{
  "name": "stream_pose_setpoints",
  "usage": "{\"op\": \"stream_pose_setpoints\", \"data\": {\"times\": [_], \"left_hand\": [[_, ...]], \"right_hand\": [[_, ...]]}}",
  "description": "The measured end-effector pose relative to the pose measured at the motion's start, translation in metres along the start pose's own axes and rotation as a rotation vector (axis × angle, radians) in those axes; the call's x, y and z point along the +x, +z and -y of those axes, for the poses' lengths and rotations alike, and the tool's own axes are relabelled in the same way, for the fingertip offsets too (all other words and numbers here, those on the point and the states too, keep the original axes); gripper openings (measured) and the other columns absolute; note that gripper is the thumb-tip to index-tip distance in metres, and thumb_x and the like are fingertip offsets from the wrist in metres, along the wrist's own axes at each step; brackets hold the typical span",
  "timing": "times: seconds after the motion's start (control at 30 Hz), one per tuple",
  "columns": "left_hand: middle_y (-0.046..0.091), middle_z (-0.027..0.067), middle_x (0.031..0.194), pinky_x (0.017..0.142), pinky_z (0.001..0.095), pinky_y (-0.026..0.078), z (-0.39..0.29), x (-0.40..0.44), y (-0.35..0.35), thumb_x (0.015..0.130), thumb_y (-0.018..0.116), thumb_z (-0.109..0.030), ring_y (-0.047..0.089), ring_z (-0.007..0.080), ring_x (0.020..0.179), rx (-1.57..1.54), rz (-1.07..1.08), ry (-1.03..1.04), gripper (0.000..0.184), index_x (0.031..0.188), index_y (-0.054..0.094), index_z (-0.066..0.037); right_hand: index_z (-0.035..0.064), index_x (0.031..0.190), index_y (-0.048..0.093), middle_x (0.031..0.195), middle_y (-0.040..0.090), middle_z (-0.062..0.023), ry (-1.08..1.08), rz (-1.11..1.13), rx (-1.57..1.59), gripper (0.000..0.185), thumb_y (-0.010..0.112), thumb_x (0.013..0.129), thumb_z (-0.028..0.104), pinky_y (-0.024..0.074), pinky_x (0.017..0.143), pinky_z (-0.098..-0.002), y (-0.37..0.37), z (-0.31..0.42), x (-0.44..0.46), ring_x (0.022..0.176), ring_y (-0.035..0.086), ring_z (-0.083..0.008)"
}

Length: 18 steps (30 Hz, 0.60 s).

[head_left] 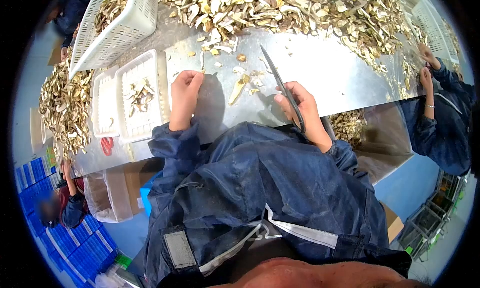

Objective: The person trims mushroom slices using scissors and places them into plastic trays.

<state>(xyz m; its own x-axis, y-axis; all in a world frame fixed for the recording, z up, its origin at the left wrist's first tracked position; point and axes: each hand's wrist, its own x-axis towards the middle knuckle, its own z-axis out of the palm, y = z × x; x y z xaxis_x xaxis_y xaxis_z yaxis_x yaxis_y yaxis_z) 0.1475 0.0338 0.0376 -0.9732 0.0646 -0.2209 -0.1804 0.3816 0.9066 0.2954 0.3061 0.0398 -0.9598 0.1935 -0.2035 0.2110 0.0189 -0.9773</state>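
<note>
In my right hand point(306, 113) I grip a knife point(275, 70), its long dark blade pointing forward and left over the metal table. My left hand point(185, 98) is closed, thumb and fingertips pressed together above the table. A thin pale mushroom slice point(202, 60) shows just beyond those fingertips; whether it is pinched or lying there I cannot tell. Between my hands lies a longer yellowish mushroom piece point(238, 89) among small scraps. Left of my left hand, a white tray point(161, 95) holds several mushroom slices.
A large heap of sliced dried mushrooms point(300, 10) covers the table's far side. A white basket point(112, 43) and another mushroom heap point(65, 108) are at left. Red-handled scissors point(106, 146) lie near the edge. Co-workers' hands point(427, 70) are at right; a lined box point(107, 195) stands below.
</note>
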Motion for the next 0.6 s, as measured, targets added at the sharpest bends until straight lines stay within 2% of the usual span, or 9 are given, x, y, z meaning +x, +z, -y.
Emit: {"op": "stream_pose_setpoints", "data": {"times": [0.1, 0.2, 0.23, 0.27, 0.33, 0.37, 0.47, 0.5, 0.6], "left_hand": [[0.067, 0.0141, 0.088, 0.074, 0.0328, 0.051, -0.003, -0.019, 0.009, 0.089, 0.068, -0.009, 0.064, 0.0263, 0.079, 0.391, -0.191, 0.416, 0.012, 0.095, 0.067, 0.001], [0.068, 0.0142, 0.096, 0.077, 0.0326, 0.05, 0.01, -0.027, 0.007, 0.089, 0.068, -0.009, 0.064, 0.026, 0.086, 0.4, -0.107, 0.445, 0.01, 0.096, 0.068, -0.001], [0.069, 0.0133, 0.094, 0.077, 0.0322, 0.05, 0.015, -0.028, 0.002, 0.09, 0.068, -0.009, 0.065, 0.0234, 0.084, 0.352, -0.185, 0.503, 0.012, 0.098, 0.069, -0.001], [0.07, 0.0115, 0.092, 0.076, 0.031, 0.05, 0.017, -0.027, -0.004, 0.091, 0.067, -0.009, 0.064, 0.0196, 0.083, 0.226, -0.194, 0.317, 0.014, 0.101, 0.07, 0.0], [0.07, 0.01, 0.09, 0.075, 0.0297, 0.049, 0.02, -0.021, -0.017, 0.091, 0.067, -0.011, 0.063, 0.0167, 0.081, 0.182, -0.319, 0.276, 0.015, 0.101, 0.07, 0.001], [0.069, 0.0105, 0.092, 0.077, 0.0313, 0.049, 0.02, -0.019, -0.023, 0.091, 0.068, -0.012, 0.064, 0.0187, 0.085, 0.21, -0.315, 0.232, 0.017, 0.102, 0.069, 0.001], [0.068, 0.0126, 0.098, 0.08, 0.0343, 0.049, 0.008, -0.018, -0.014, 0.09, 0.068, -0.014, 0.064, 0.0231, 0.09, 0.405, -0.243, 0.376, 0.02, 0.105, 0.069, 0.001], [0.066, 0.0161, 0.103, 0.083, 0.0372, 0.049, 0.008, -0.016, -0.007, 0.09, 0.068, -0.014, 0.063, 0.0288, 0.094, 0.424, -0.198, 0.487, 0.02, 0.103, 0.068, 0.002], [0.065, 0.0189, 0.103, 0.082, 0.0385, 0.049, 0.001, -0.015, 0.004, 0.09, 0.067, -0.013, 0.062, 0.0315, 0.092, 0.487, -0.007, 0.583, 0.017, 0.098, 0.066, 0.002]], "right_hand": [[0.0036, 0.106, 0.064, 0.071, 0.049, 0.0062, -0.028, 0.001, -0.012, 0.023, 0.074, 0.093, 0.019, 0.0346, 0.056, -0.0216, -0.001, -0.003, 0.001, 0.063, 0.041, -0.0034], [0.0034, 0.106, 0.064, 0.071, 0.05, 0.0059, -0.007, -0.001, 0.015, 0.023, 0.074, 0.093, 0.019, 0.0345, 0.055, -0.0215, 0.0, 0.0, 0.0, 0.063, 0.042, -0.0035], [0.0034, 0.106, 0.064, 0.071, 0.05, 0.0059, -0.009, -0.004, 0.01, 0.023, 0.074, 0.093, 0.019, 0.0344, 0.054, -0.0214, 0.0, 0.001, 0.0, 0.062, 0.042, -0.0034], [0.0034, 0.106, 0.064, 0.071, 0.05, 0.0059, -0.01, -0.008, 0.005, 0.023, 0.074, 0.093, 0.019, 0.0343, 0.054, -0.0212, 0.0, 0.002, -0.001, 0.062, 0.042, -0.0034], [0.0035, 0.106, 0.064, 0.071, 0.05, 0.0059, -0.007, -0.005, 0.002, 0.023, 0.074, 0.093, 0.019, 0.0343, 0.054, -0.0211, 0.0, 0.001, -0.002, 0.062, 0.042, -0.0032], [0.0036, 0.106, 0.064, 0.071, 0.05, 0.0059, -0.006, -0.001, 0.006, 0.023, 0.074, 0.093, 0.019, 0.0343, 0.053, -0.0211, 0.0, 0.0, -0.001, 0.061, 0.042, -0.0031], [0.0039, 0.108, 0.064, 0.071, 0.05, 0.0062, 0.003, 0.012, 0.025, 0.024, 0.074, 0.093, 0.02, 0.0341, 0.053, -0.0208, 0.001, -0.001, 0.001, 0.06, 0.043, -0.0028], [0.004, 0.109, 0.064, 0.071, 0.05, 0.0063, 0.01, 0.015, 0.031, 0.024, 0.074, 0.093, 0.02, 0.0341, 0.052, -0.0207, 0.001, -0.002, 0.001, 0.06, 0.043, -0.0027], [0.0041, 0.111, 0.064, 0.07, 0.049, 0.0067, 0.019, 0.006, 0.066, 0.025, 0.073, 0.094, 0.02, 0.0333, 0.051, -0.0204, 0.001, -0.003, 0.0, 0.059, 0.042, -0.0023]]}}
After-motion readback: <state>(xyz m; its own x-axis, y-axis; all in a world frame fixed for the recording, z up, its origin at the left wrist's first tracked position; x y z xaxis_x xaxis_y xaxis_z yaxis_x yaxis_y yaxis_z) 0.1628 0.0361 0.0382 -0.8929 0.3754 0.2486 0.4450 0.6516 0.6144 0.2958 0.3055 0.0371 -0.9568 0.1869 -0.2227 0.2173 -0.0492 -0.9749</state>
